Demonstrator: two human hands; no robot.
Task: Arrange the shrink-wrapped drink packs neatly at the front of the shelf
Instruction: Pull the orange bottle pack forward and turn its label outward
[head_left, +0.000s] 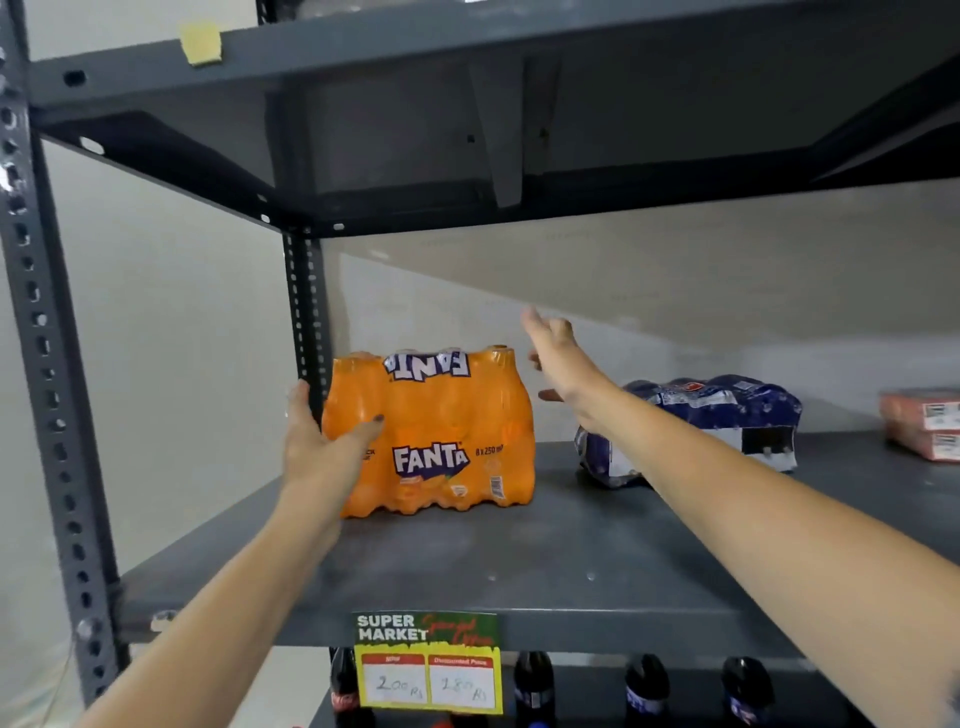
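Left hand (319, 441) pressing flat on left end of orange Fanta pack (434, 434), fingers spread, thumb lying across its front; you are bracing it, not gripping. Right hand (558, 356) reaching past pack's right top corner, fingers apart, holding nothing. Fanta pack standing upright toward back left of grey shelf (519, 561), well behind front edge. Blue pack (722, 421) lying to right of Fanta pack, your right forearm crossing it. Price tag (428, 662) hanging below Fanta pack on shelf's front edge.

Shelf (519, 561): Fanta pack (436, 431) rear left; wrapped bottle pack (691, 426) to its right; stacked cartons (922, 423) far right; price tag (428, 662) on front edge.
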